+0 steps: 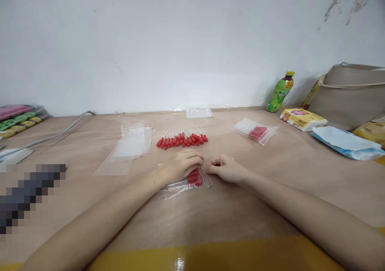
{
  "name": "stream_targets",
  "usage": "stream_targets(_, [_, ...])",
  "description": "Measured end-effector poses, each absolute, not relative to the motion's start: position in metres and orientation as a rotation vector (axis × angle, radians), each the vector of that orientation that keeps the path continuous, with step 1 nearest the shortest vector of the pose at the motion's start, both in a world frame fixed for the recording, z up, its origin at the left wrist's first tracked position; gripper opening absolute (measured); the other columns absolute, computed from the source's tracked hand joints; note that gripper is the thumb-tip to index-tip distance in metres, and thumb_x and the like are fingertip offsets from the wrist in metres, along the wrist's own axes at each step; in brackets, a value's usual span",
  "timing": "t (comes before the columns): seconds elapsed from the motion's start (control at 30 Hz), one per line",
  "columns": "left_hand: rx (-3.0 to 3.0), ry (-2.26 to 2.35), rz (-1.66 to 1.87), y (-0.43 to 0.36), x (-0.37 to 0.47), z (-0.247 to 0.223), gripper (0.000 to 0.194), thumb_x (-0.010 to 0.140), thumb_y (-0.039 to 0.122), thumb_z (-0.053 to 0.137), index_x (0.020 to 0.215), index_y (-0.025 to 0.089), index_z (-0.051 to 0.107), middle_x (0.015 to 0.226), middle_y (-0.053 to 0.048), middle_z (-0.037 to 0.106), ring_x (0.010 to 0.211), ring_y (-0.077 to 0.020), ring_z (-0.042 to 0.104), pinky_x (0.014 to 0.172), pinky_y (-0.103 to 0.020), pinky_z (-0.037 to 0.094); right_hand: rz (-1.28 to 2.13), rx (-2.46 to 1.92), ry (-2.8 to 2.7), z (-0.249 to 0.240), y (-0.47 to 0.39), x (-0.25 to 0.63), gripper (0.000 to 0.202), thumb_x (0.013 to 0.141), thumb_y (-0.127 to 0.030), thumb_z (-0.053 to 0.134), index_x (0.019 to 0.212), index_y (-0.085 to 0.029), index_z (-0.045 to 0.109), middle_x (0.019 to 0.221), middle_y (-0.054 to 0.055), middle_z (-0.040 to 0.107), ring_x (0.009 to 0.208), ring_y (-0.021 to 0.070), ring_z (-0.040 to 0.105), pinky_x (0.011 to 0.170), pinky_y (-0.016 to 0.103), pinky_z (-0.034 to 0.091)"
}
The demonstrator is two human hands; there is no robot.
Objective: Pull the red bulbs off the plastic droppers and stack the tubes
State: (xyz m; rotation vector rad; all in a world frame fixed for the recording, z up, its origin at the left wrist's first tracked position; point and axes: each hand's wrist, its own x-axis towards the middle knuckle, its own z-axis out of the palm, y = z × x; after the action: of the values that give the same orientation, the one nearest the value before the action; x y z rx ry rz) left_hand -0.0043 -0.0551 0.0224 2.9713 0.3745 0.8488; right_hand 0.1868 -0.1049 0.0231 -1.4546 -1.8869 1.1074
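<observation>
On the tabletop (pixel 186 219): clear bag (pixel 174 189) under left hand (pixel 184 163)

Both forearms (pixel 120 210) angle inward. Bag, red contents (pixel 195 178) showing, lies beneath the left hand's curled fingers; grip cannot be told. Right hand (pixel 225 169), thumb and forefinger drawn together, is at the bag's right end, contact unconfirmed. Beyond: red-headed sticks (pixel 182 140).

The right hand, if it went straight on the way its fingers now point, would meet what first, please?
Most likely the open-looking end of the clear bag, with the left hand close behind; depth is unclear, and the right hand may already touch the bag.
</observation>
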Motion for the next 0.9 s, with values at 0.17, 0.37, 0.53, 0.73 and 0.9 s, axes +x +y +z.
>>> stream_targets(0.17, [2.982,0.464,0.797,-0.057,-0.0049,0.0228,0.018,0.089,0.018,0.04,0.081,0.015,0.056,0.086,-0.006,0.056,0.079,-0.0142,0.052,0.069,-0.025,0.044,1.051,-1.337,-1.881,0.0176,-0.1057,0.1868,0.016,0.069,-0.031,0.057,0.073,-0.015,0.061,0.06,-0.003,0.056,0.059,0.01,0.048,0.061,0.023,0.038])
stream_targets(0.37, [2.962,0.523,0.707,-0.0565,-0.0058,0.0218,0.018,0.089,0.018,0.039,0.08,0.015,0.054,0.08,-0.005,0.056,0.076,-0.0139,0.052,0.068,-0.025,0.043,1.008,-1.317,-1.931,0.0207,-0.1082,0.1855,0.02,0.075,-0.033,0.055,0.072,-0.015,0.062,0.067,0.0,0.061,0.061,0.0105,0.05,0.064,0.025,0.039])
stream_targets(0.53, [2.953,0.536,0.674,-0.0578,-0.0052,0.0236,0.018,0.089,0.017,0.04,0.08,0.015,0.055,0.08,-0.005,0.058,0.077,-0.0143,0.053,0.069,-0.025,0.043,0.98,-1.381,-1.923,0.0219,-0.1092,0.1831,0.022,0.07,-0.037,0.061,0.073,-0.015,0.064,0.068,0.0,0.063,0.06,0.0106,0.051,0.062,0.024,0.039])
stream_targets(0.73, [3.005,0.364,0.798,-0.0564,-0.0051,0.0239,0.022,0.09,0.016,0.039,0.091,0.016,0.061,0.086,-0.007,0.062,0.082,-0.0149,0.056,0.072,-0.028,0.044,0.913,-1.462,-1.938,0.0202,-0.1088,0.1808,0.021,0.068,-0.037,0.063,0.072,-0.017,0.065,0.065,-0.002,0.063,0.061,0.0112,0.053,0.064,0.025,0.036])
stream_targets(0.9, [3.076,0.24,0.938,-0.0547,-0.0041,0.0232,0.021,0.089,0.02,0.043,0.083,0.017,0.063,0.084,-0.007,0.064,0.079,-0.0147,0.058,0.07,-0.028,0.045,0.872,-1.529,-1.944,0.0232,-0.1104,0.179,0.026,0.066,-0.044,0.063,0.069,-0.018,0.065,0.062,-0.003,0.062,0.062,0.0115,0.052,0.069,0.028,0.035])
